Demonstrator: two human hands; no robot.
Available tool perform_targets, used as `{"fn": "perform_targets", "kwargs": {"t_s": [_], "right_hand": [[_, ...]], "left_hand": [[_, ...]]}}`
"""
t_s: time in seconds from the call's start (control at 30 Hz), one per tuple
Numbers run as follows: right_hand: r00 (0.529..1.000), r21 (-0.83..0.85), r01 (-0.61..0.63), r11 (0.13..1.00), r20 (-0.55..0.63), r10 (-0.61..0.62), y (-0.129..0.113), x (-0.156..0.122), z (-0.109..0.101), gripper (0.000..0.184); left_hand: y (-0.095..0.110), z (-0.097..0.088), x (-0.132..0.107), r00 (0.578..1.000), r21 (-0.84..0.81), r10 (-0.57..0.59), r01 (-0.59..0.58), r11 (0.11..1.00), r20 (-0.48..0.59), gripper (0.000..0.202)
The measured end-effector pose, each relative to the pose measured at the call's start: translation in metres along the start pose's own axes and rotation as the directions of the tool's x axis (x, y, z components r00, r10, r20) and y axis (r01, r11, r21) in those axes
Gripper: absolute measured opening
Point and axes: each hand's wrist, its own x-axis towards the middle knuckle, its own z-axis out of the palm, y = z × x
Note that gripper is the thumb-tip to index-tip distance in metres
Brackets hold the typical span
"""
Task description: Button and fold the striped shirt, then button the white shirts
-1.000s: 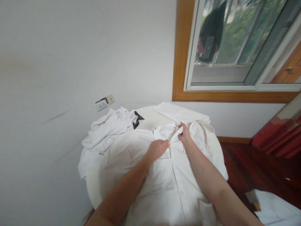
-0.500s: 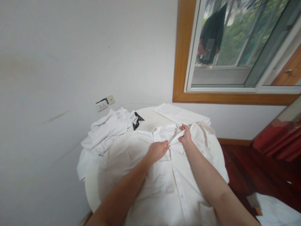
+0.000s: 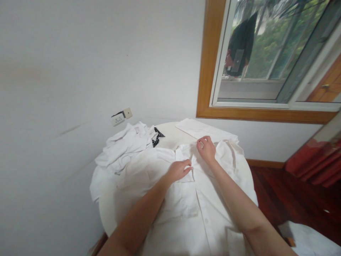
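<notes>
A white button-up shirt [image 3: 183,209] lies front up across a round white table [image 3: 106,213], its collar at the far side and its button strip running toward me. My left hand [image 3: 180,170] is closed, pinching the edge of the button strip just below the collar. Over the right side of the collar, my right hand [image 3: 206,149] has its fingers bent and thumb drawn in, gripping the collar cloth at the fingertips. That hand partly covers the collar.
Crumpled white clothing [image 3: 125,142] with a black patterned piece [image 3: 157,137] sits at the table's back left. A folded white cloth [image 3: 205,128] lies at the back. Beyond are a wall socket [image 3: 118,119] and a window [image 3: 255,53]. White fabric [image 3: 311,238] is low at right.
My right hand has turned over and shifted slightly left along the collar; the collar flap it held up is lowered. My left hand stays at the button strip.
</notes>
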Motion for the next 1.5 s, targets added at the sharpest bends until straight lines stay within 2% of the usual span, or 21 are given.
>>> {"fn": "perform_targets", "kwargs": {"t_s": [0.07, 0.13, 0.23, 0.3, 0.43, 0.6, 0.7, 0.77, 0.87, 0.93, 1.03, 1.2, 1.3, 1.4, 1.5], "right_hand": [[0.967, -0.081, 0.216, 0.973, 0.157, -0.201, -0.014, -0.009, -0.013, 0.021], [0.874, -0.015, 0.346, 0.938, 0.37, -0.317, -0.019, -0.022, -0.021, 0.024], [0.724, 0.144, 0.317, 0.937, 0.602, -0.337, -0.011, -0.044, -0.022, 0.031], [0.691, 0.198, 0.244, 0.949, 0.651, -0.314, 0.0, -0.055, -0.019, 0.034], [0.738, 0.198, 0.157, 0.968, 0.627, -0.248, 0.017, -0.063, -0.01, 0.036], [0.786, 0.14, 0.129, 0.982, 0.589, -0.187, 0.019, -0.066, -0.003, 0.028], [0.797, 0.248, 0.107, 0.963, 0.557, -0.232, 0.02, -0.067, -0.001, 0.026], [0.822, 0.366, 0.063, 0.928, 0.509, -0.256, 0.023, -0.066, -0.002, 0.027], [0.865, 0.508, -0.089, 0.856, 0.465, -0.186, 0.028, -0.062, -0.006, 0.032], [0.876, 0.556, -0.192, 0.809, 0.469, -0.115, 0.029, -0.061, -0.009, 0.033], [0.901, 0.566, -0.198, 0.8, 0.427, -0.08, 0.027, -0.062, -0.012, 0.033], [0.936, 0.449, -0.099, 0.888, 0.345, -0.07, 0.021, -0.072, -0.013, 0.028], [0.954, 0.231, 0.016, 0.973, 0.289, -0.085, 0.019, -0.065, -0.013, 0.025], [0.949, -0.05, 0.135, 0.99, 0.293, -0.115, 0.015, -0.036, -0.011, 0.024], [0.956, -0.181, 0.169, 0.969, 0.269, -0.116, 0.012, 0.008, -0.004, 0.026]], "left_hand": [[-0.001, 0.002, 0.001, 1.0, -0.012, -0.006, 0.005, 1.0, -0.013, 0.028], [-0.002, 0.003, 0.001, 1.0, -0.008, -0.003, 0.003, 1.0, -0.021, 0.027], [-0.001, 0.002, 0.001, 1.0, 0.014, 0.008, -0.008, 1.0, -0.02, 0.025], [0.001, 0.0, 0.001, 1.0, 0.019, 0.011, -0.011, 1.0, -0.016, 0.025], [0.004, -0.005, -0.001, 1.0, -0.008, 0.007, -0.007, 1.0, -0.022, 0.025], [0.006, -0.006, -0.001, 1.0, -0.008, 0.016, -0.016, 1.0, -0.021, 0.024], [0.006, -0.005, -0.001, 0.999, -0.041, 0.019, -0.02, 0.999, -0.033, 0.024], [0.005, -0.005, -0.001, 0.999, -0.075, 0.007, -0.011, 0.997, -0.05, 0.025], [0.003, -0.005, -0.001, 0.996, -0.103, -0.031, 0.022, 0.994, -0.08, 0.029], [0.002, -0.006, -0.001, 0.995, -0.102, -0.048, 0.039, 0.994, -0.089, 0.029], [0.003, -0.008, -0.001, 0.994, -0.07, -0.058, 0.051, 0.996, -0.092, 0.029], [0.01, -0.015, -0.002, 0.99, 0.067, -0.06, 0.07, 0.995, -0.131, 0.038], [0.01, -0.023, 0.005, 0.99, 0.182, -0.027, 0.052, 0.982, -0.137, 0.042], [0.001, -0.041, 0.025, 0.987, 0.263, -0.027, 0.068, 0.963, -0.156, 0.041], [-0.019, -0.064, 0.054, 0.971, 0.3, -0.037, 0.109, 0.948, -0.237, 0.036]]}}
